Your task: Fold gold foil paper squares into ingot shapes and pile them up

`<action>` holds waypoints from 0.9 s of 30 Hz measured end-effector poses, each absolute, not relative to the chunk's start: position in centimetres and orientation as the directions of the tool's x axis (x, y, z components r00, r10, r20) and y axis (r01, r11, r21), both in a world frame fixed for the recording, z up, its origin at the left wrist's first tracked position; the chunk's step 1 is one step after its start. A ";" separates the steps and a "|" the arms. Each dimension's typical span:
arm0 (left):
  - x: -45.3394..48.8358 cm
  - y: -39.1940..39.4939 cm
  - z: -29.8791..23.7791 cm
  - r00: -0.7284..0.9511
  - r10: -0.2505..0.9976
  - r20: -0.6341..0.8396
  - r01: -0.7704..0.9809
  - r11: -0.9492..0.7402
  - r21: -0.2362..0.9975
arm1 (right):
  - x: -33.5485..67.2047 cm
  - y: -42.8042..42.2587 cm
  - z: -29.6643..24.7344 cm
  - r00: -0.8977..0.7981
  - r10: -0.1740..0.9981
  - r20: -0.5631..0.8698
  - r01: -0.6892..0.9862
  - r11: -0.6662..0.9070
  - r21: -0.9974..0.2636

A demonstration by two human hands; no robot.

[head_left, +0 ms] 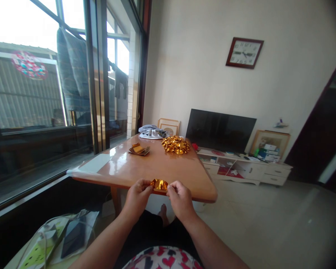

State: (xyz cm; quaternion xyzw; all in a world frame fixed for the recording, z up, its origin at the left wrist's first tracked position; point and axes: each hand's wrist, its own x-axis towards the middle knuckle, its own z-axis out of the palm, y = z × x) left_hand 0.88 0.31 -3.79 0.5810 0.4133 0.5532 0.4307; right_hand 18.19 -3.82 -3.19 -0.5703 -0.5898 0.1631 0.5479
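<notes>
A shiny piece of gold foil paper (159,184) is stretched between my two hands, just above the near edge of the wooden table (156,168). My left hand (138,196) pinches its left end between thumb and fingers. At the right end, my right hand (180,198) has a similar pinch. The foil looks bent or folded, with its middle bulging upward. Farther back on the table sits a heap of folded gold foil pieces (176,145). To the left of that heap lies a small stack of flat gold and brown paper sheets (139,149).
Folded clothes (152,132) rest at the table's far end. A low white cabinet (249,172) with a television (220,129) stands by the wall. At lower left, a phone (74,237) and a green power strip (40,248) lie beside cables. Windows (25,93) run along the left.
</notes>
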 end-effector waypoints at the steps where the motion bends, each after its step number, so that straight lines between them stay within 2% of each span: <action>1: 0.9 0.2 -3.7 0.040 0.951 0.308 0.043 -0.310 0.950 | 18.2 -3.8 -3.2 0.252 0.851 0.461 0.494 0.296 -0.817; 5: 0.7 -0.7 -3.1 0.032 0.904 0.427 0.331 -0.413 0.848 | 18.0 -4.0 -3.1 0.250 0.842 0.479 0.507 0.307 -0.805; 8: 0.6 -1.1 -2.8 0.050 0.879 0.473 0.418 -0.449 0.790 | 17.9 -3.8 -3.1 0.247 0.842 0.479 0.502 0.311 -0.807; 10: 0.7 -0.9 -2.8 0.057 0.881 0.469 0.383 -0.453 0.805 | 18.1 -3.3 -3.1 0.253 0.853 0.456 0.474 0.302 -0.827; 13: 0.9 0.2 -3.0 0.044 0.919 0.392 0.237 -0.391 0.889 | 18.5 -2.3 -3.0 0.275 0.879 0.389 0.387 0.269 -0.882; 18: 1.2 2.2 -2.3 0.031 0.970 0.240 -0.018 -0.240 0.971 | 19.5 -0.3 -2.4 0.307 0.933 0.188 0.105 0.163 -0.981; 27: 2.0 8.5 -0.6 0.066 0.994 0.090 -0.133 -0.081 0.988 | 21.2 4.2 -0.7 0.257 0.966 0.024 -0.038 0.034 -0.999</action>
